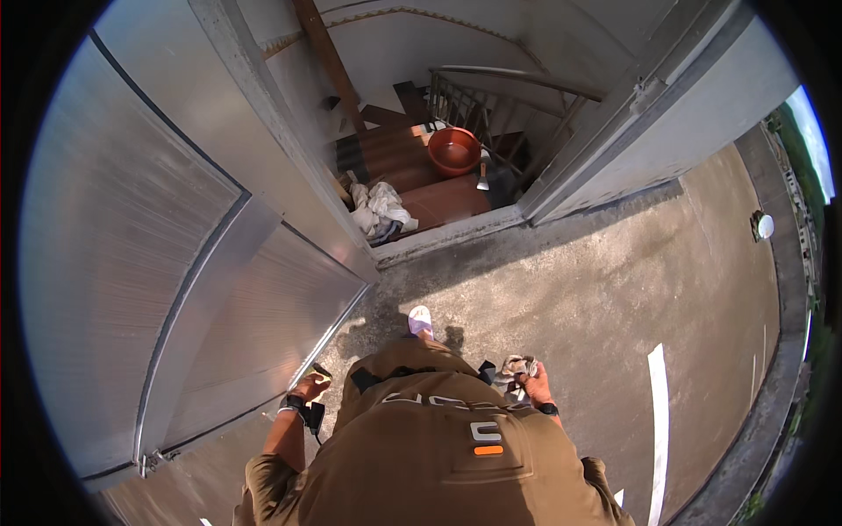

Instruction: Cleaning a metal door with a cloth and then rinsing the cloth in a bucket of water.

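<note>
My right hand (538, 388) grips a crumpled, patterned cloth rag (514, 372) beside my right hip. Down at my left side, my left hand (309, 388) has its fingers curled around a small dark object (322, 371), too small to identify. That hand is close to the edge of an open metal door (223, 302). Ahead, past the doorway, a red-brown plastic basin (454, 152) rests on a reddish-brown landing. A scraper (483, 177) with a wide blade lies just right of the basin.
A raised concrete sill (454, 235) crosses the doorway. Behind it, a heap of white cloths (380, 209) lies at the left, and a metal stair railing (513, 98) stands at the right. Sunlit concrete floor (579, 296) extends right to a low parapet (783, 263).
</note>
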A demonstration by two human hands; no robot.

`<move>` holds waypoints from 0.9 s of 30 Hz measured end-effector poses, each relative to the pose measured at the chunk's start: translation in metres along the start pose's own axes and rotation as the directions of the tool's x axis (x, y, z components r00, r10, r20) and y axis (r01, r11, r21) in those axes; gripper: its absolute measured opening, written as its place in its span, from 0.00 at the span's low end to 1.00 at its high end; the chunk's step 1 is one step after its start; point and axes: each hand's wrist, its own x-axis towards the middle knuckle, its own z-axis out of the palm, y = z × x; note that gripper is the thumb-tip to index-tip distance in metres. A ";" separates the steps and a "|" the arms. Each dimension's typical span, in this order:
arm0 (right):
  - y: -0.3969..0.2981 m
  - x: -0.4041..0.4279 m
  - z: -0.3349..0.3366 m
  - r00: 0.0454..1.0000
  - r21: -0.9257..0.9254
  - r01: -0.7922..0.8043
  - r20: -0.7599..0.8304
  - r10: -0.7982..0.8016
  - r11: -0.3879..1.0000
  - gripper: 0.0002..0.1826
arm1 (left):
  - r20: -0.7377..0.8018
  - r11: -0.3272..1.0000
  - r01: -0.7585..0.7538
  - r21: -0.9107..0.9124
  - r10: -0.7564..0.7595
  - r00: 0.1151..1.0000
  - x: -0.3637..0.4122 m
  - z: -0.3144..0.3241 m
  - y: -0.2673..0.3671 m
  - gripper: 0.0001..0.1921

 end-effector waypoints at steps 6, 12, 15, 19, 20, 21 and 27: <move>-0.003 0.030 -0.071 0.951 -0.145 -0.041 -0.310 -0.006 0.989 0.19 | -0.024 0.969 -0.242 -0.042 0.241 0.970 0.015 -0.080 0.159 0.28; -0.003 0.081 -0.115 0.942 -0.234 -0.168 -0.326 0.085 0.958 0.20 | -0.079 0.971 -0.241 -0.006 0.240 0.968 0.050 -0.105 0.219 0.28; -0.005 0.139 -0.135 0.947 -0.155 -0.182 -0.293 0.130 0.971 0.19 | -0.081 0.983 -0.184 -0.021 0.182 0.980 0.070 -0.107 0.241 0.28; -0.026 0.240 -0.161 0.983 -0.327 -0.058 -0.181 -0.002 0.943 0.20 | 0.014 0.999 -0.022 -0.026 0.022 1.000 0.108 -0.110 0.277 0.31; -0.124 0.246 -0.110 0.990 -0.381 -0.116 -0.115 0.077 0.917 0.30 | -0.013 0.997 0.000 -0.076 -0.001 1.000 0.105 -0.099 0.272 0.32; -0.147 0.259 -0.106 0.986 -0.180 -0.093 -0.154 0.065 0.979 0.33 | 0.007 0.996 -0.022 -0.092 0.023 1.000 0.112 -0.099 0.289 0.32; -0.246 0.346 -0.111 0.976 -0.406 0.219 0.090 -0.200 0.887 0.28 | 0.091 0.892 -0.041 -0.451 0.091 0.992 0.079 -0.138 0.425 0.29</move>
